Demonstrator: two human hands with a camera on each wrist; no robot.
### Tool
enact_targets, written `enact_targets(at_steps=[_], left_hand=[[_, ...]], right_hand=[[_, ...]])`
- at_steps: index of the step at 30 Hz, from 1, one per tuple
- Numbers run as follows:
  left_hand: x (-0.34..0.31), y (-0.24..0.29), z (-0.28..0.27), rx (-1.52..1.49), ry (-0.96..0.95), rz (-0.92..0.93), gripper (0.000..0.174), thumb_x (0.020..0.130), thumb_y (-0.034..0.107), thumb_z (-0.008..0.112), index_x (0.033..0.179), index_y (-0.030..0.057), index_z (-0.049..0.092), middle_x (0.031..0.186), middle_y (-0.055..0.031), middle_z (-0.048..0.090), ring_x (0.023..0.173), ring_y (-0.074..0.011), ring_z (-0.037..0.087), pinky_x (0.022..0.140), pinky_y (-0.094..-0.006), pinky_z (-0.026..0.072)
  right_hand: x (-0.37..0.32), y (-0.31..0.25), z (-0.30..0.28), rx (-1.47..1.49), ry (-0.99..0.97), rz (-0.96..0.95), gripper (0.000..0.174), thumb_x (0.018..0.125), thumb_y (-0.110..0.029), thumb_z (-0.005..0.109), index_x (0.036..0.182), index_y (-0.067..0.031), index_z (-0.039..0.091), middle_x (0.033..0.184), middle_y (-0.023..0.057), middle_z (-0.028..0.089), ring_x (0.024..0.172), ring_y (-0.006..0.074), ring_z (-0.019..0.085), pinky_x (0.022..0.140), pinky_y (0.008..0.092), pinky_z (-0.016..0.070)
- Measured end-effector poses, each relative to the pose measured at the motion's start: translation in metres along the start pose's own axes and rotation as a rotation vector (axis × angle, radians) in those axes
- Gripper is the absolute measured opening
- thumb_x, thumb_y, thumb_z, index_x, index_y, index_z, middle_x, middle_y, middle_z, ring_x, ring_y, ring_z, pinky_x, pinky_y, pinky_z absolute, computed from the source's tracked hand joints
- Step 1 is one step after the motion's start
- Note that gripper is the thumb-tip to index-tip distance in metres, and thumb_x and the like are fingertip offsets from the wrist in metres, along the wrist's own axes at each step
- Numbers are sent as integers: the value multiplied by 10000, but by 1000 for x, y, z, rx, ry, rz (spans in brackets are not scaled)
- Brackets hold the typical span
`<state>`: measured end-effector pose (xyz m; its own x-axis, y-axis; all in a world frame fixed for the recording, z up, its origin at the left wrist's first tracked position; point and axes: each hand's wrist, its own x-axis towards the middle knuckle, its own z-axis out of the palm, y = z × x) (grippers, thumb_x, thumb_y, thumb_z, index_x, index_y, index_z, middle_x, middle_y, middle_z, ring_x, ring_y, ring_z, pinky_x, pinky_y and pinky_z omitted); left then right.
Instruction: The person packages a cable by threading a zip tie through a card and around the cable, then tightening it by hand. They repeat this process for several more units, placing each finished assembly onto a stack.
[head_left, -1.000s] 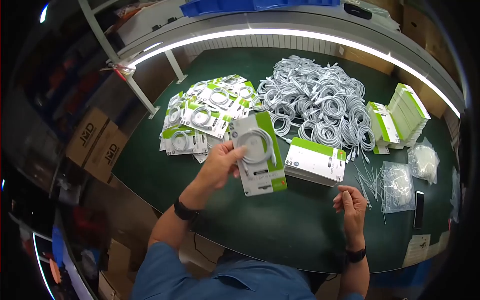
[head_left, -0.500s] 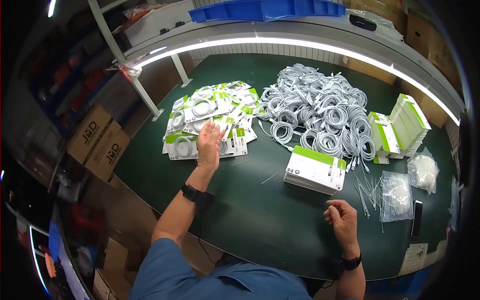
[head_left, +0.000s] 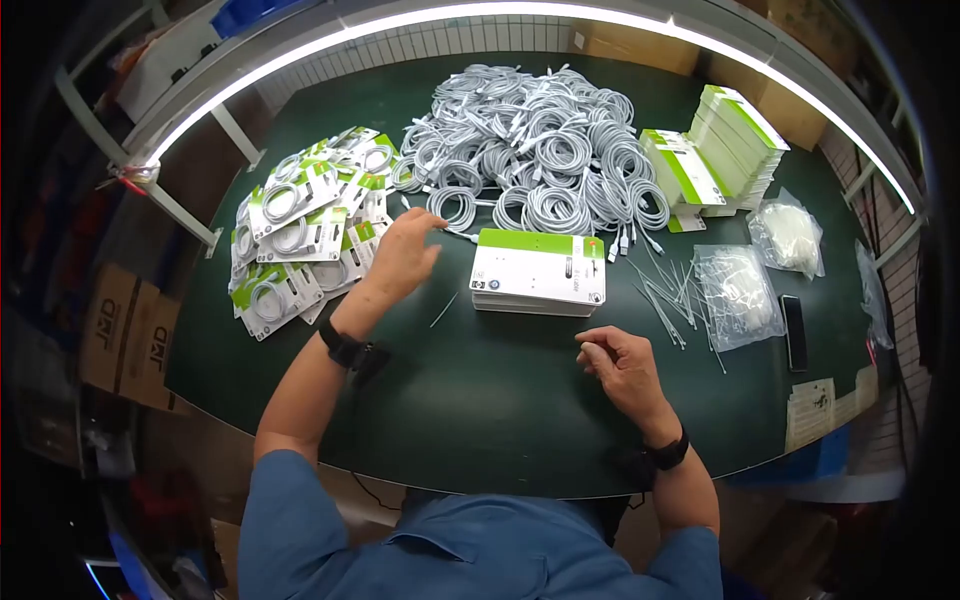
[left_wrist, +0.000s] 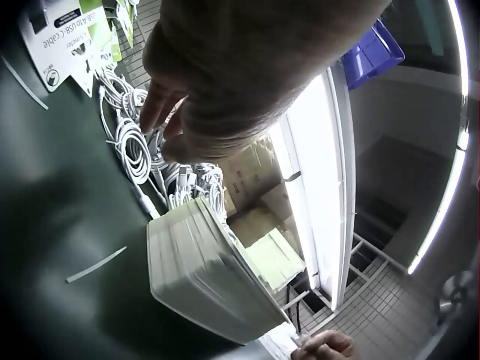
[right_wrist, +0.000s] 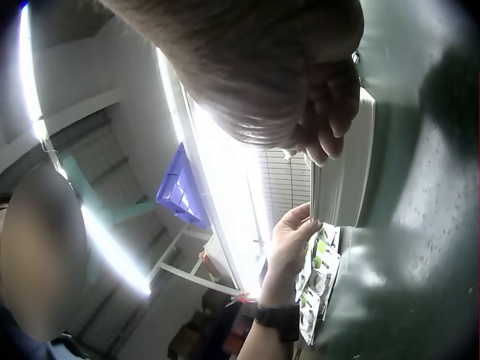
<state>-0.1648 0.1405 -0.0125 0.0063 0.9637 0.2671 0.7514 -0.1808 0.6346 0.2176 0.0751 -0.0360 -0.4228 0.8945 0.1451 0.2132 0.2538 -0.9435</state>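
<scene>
My left hand (head_left: 403, 258) reaches over the table with bent, spread fingers and holds nothing. Its fingertips are close to a coiled white cable (head_left: 453, 208) at the near left of a large heap of cables (head_left: 540, 130). Below and right of it lies a stack of white-and-green cards (head_left: 540, 272). My right hand (head_left: 622, 372) is near the stack's front right corner, fingers curled and thumb against the index finger; I cannot tell whether something small is between them. To the left, cards with coiled cables on them (head_left: 290, 240) lie in an overlapping pile.
Loose cable ties (head_left: 675, 300) lie right of the stack, beside clear bags of ties (head_left: 738, 295) and a phone (head_left: 793, 333). More card stacks (head_left: 735, 145) stand at the back right. One tie (head_left: 443, 310) lies left of the stack. A light bar (head_left: 540, 12) spans the back.
My left hand has put the card with its cable onto the left pile and let go, then moved right toward the cable heap. The right hand stays near the stack. The head view has shifted.
</scene>
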Motion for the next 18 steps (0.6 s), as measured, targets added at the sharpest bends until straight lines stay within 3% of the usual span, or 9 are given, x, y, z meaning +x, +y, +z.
enact_targets(at_steps=[3, 7, 11, 16, 18], left_hand=[[29, -35, 30, 507, 163, 494, 266, 803, -34, 669, 1049, 33, 744, 1107, -119, 700, 1125, -326, 645, 948, -371, 550], [61, -78, 44, 850, 94, 495, 149, 815, 8, 657, 929, 65, 734, 1032, -118, 655, 1110, -314, 600, 939, -413, 523], [69, -73, 35, 939, -34, 384, 105, 858, 109, 683, 935, 46, 716, 1053, -146, 647, 1108, -347, 580, 972, -425, 500], [61, -69, 31, 924, -42, 393, 60, 884, 114, 696, 879, 55, 684, 1030, -164, 634, 1090, -360, 572, 969, -437, 489], [57, -72, 28, 724, -57, 326, 106, 899, 142, 719, 879, 52, 667, 1037, -171, 630, 1109, -370, 562, 974, -443, 480]], right_hand=[[0, 0, -1, 9, 6, -1, 146, 1051, -50, 649, 1147, 22, 733, 849, 57, 746, 736, 94, 687, 665, 235, 561], [1, -2, 0, 21, 3, 6, 151, 1038, -39, 655, 1147, 31, 732, 852, 78, 752, 739, 118, 701, 678, 255, 568], [1, 1, -1, 18, 17, -25, 146, 1038, -34, 654, 1141, 30, 736, 861, 79, 750, 745, 120, 704, 682, 256, 577], [1, 1, 1, 10, 9, -45, 139, 1038, -28, 654, 1133, 30, 739, 867, 77, 748, 752, 121, 705, 683, 258, 584], [1, 1, 1, 16, 11, -47, 138, 1038, -27, 654, 1132, 31, 739, 866, 78, 749, 753, 122, 705, 683, 258, 584]])
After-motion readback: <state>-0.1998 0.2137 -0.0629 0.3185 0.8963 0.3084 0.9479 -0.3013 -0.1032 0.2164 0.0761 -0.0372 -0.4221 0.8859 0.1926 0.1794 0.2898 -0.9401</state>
